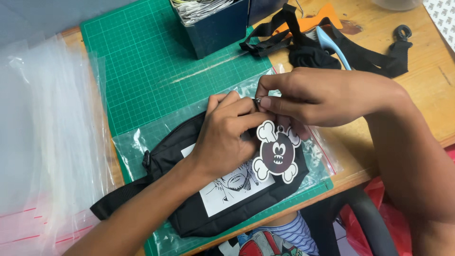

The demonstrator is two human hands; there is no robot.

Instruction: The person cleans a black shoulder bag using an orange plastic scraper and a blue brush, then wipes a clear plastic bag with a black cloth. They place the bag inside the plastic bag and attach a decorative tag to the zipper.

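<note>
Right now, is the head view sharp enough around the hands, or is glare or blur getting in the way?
Head view: left hand, right hand and skull-shaped charm are sharp and evenly lit; the clear plastic bag under the black pouch shows mild sheen; the plastic sheets at left are hazy; edges bend slightly.

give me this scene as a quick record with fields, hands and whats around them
left hand: rests on the black pouch, fingertips at its top edge
right hand: pinches a small metal ring by the left fingers
charm: skull charm lies on the pouch below the hands
under pouch: clear bag on a green mat
behind: blue box, black straps
left side: stack of clear bags
</note>
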